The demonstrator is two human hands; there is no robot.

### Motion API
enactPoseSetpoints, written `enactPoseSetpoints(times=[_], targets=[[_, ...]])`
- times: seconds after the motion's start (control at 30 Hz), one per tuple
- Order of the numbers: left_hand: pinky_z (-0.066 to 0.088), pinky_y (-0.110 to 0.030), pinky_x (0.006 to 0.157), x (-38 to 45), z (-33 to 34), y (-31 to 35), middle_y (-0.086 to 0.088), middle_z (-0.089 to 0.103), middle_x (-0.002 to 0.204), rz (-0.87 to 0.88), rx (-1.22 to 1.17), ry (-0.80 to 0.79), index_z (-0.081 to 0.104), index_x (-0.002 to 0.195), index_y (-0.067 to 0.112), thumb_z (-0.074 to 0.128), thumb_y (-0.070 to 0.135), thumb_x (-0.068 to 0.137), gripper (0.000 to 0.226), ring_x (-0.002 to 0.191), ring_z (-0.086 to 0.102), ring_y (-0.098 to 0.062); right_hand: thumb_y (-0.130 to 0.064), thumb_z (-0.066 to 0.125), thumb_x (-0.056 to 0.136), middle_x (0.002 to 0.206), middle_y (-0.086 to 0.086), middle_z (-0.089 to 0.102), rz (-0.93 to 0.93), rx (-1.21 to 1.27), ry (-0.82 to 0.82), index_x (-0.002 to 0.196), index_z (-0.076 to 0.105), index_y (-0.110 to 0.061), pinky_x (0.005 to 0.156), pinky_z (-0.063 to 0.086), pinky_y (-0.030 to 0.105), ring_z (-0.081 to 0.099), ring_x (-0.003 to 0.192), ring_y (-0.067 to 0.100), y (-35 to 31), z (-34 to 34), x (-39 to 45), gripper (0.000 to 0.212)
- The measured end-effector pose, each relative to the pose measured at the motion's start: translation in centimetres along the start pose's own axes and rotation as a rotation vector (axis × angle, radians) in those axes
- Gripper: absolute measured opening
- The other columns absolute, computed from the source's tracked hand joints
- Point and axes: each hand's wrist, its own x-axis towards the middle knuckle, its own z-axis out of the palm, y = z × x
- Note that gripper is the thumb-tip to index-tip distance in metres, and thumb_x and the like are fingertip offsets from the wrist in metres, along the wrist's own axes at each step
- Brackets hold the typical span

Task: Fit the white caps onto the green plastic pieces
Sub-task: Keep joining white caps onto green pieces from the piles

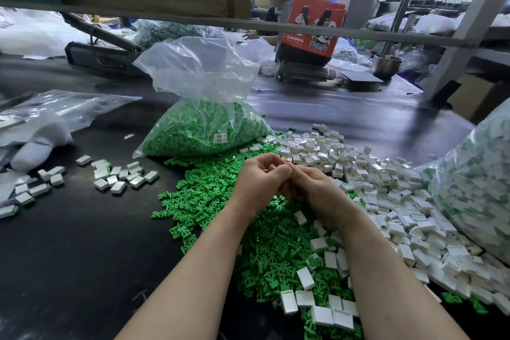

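Observation:
My left hand (259, 175) and my right hand (311, 188) meet above a heap of loose green plastic pieces (212, 201) on the dark table. The fingers of both hands are curled and pressed together; whatever is between them is hidden. A wide pile of white caps (386, 188) spreads to the right of my hands. More white caps lie scattered over the green pieces near my forearms. A small group of finished white-capped pieces (121, 175) sits to the left.
An open clear bag of green pieces (204, 130) stands behind the heap. A large bag of assembled pieces (474, 182) fills the right edge. Crumpled plastic bags (49, 116) lie at the left. Another person sits across the table behind a red box (311, 27).

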Motion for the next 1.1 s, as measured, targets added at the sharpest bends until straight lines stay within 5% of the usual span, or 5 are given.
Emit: enactPoseSetpoints(times=[0.3, 0.53, 0.7, 0.87, 1.1], targets=[[0.046, -0.02, 0.047, -0.1, -0.1, -0.1, -0.013, 0.056, 0.058, 0.005, 0.005, -0.017, 0.061, 0.074, 0.004, 0.056, -0.005, 0.086, 0.015, 0.046, 0.056, -0.016, -0.044, 0.05, 0.091, 0.081, 0.002, 0.068, 0.013, -0.032, 0.042, 0.108, 0.065, 0.005, 0.071, 0.05, 0.021, 0.058, 0.077, 0.013, -0.5, 0.4, -0.1, 0.054], [0.047, -0.02, 0.048, -0.1, -0.4, -0.1, -0.004, 0.06, 0.053, 0.003, 0.006, -0.025, 0.061, 0.072, 0.009, 0.055, -0.004, 0.086, 0.02, 0.045, 0.058, -0.016, -0.047, 0.052, 0.092, 0.102, 0.028, 0.067, 0.026, 0.006, 0.101, 0.11, 0.066, 0.003, 0.089, 0.05, 0.046, 0.06, 0.092, 0.029, -0.7, 0.8, -0.2, 0.056], [0.047, -0.02, 0.046, 0.0, -0.3, 0.2, -0.004, 0.056, 0.053, 0.0, -0.045, -0.027, 0.062, 0.072, 0.009, 0.058, 0.001, 0.081, 0.013, 0.043, 0.056, -0.015, -0.051, 0.047, 0.092, 0.08, 0.002, 0.067, 0.036, 0.077, 0.09, 0.115, 0.07, -0.008, 0.076, 0.05, 0.029, 0.061, 0.077, 0.013, -0.5, 0.8, 0.0, 0.053], [0.043, -0.015, 0.052, 0.3, -1.3, 0.6, -0.007, 0.062, 0.069, -0.004, 0.063, 0.024, 0.066, 0.076, 0.013, 0.062, 0.011, 0.08, 0.006, 0.058, 0.054, -0.008, -0.053, 0.046, 0.096, 0.062, -0.002, 0.059, 0.001, 0.028, 0.118, 0.081, 0.07, -0.012, 0.054, 0.041, 0.013, 0.051, 0.055, 0.007, -0.5, 0.7, 0.0, 0.05], [0.054, -0.027, 0.061, 0.8, -9.3, 1.6, -0.002, 0.07, 0.08, 0.03, 0.504, 0.382, 0.064, 0.079, 0.02, 0.063, 0.018, 0.088, 0.01, 0.076, 0.068, -0.019, -0.03, 0.048, 0.099, 0.056, -0.003, 0.056, -0.098, -0.097, 0.295, 0.074, 0.066, -0.012, 0.053, 0.039, 0.014, 0.048, 0.05, 0.006, -0.8, 0.3, 0.1, 0.036]])
